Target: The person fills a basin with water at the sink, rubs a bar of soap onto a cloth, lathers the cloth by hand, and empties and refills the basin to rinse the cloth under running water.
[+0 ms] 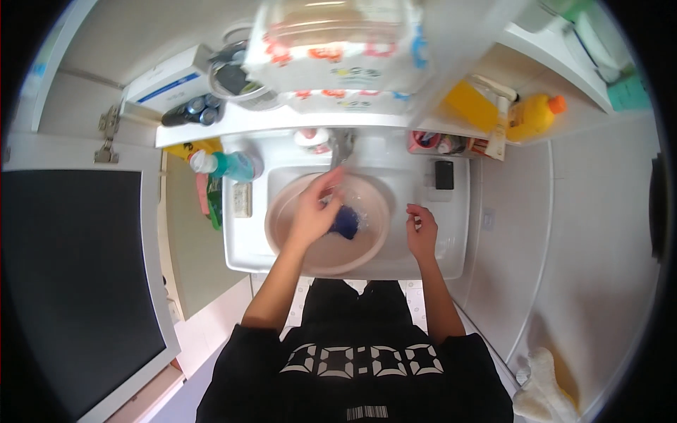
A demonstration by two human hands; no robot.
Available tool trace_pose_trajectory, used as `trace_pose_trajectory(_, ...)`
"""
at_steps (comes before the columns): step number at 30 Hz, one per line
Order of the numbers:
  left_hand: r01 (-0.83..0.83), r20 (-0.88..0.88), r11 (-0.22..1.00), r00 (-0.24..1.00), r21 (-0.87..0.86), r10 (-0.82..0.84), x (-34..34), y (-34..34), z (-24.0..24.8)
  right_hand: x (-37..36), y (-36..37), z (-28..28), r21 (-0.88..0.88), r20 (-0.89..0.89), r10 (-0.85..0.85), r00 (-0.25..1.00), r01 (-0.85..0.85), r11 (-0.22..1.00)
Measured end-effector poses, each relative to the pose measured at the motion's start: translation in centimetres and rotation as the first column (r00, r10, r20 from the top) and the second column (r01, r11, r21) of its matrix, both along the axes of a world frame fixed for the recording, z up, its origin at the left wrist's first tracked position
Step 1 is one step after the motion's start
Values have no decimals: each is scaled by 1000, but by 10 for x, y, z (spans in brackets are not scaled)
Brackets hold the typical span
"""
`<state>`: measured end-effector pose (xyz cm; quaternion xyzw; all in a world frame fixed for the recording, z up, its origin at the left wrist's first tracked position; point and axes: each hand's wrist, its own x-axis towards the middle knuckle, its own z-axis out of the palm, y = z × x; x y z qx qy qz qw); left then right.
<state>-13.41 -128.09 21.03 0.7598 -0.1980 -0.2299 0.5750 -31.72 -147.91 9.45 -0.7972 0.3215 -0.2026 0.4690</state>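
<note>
White sink, water-filled basin, both hands out over it!

Across the white rectangular sink (451,243) we have a pale pink round plastic basin (275,229) of water, just left of the middle, and a dark blue cloth-like piece (345,225) lying in it, clear bubbles alongside. Over the basin we see the left hand (319,203), thumb and fingers apart, fingertips near the silver metal tap (343,146) at the far edge; whether the thumb touches the blue piece, we can't tell. Toward the right edge, the right hand (422,225) hangs loosely curled, thumb and fingers slightly apart, and we spot nothing in its grasp.
</note>
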Motion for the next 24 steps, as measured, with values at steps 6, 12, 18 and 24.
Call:
trace_pose_trajectory(6, -585, -60, 806, 804, 92, 591, -48, 144, -30, 75, 64, 43, 102, -167, 731, 661, -726, 680)
trace_pose_trajectory(12, -717, -907, 688, 212, 109, 365, -91, 153, -106, 140, 132, -40, -69, -461, 882, 97, -995, 73)
trace_pose_trajectory(18, -732, -890, 678, 267, 61, 369, -97, 136, -104, 146, 116, -111, 142, -757, 653, 1, -976, 165)
trace_pose_trajectory(24, -784, -884, 620, 260, 42, 389, -95, 132, -107, 120, 86, -101, 454, -740, 585, -333, -888, 69)
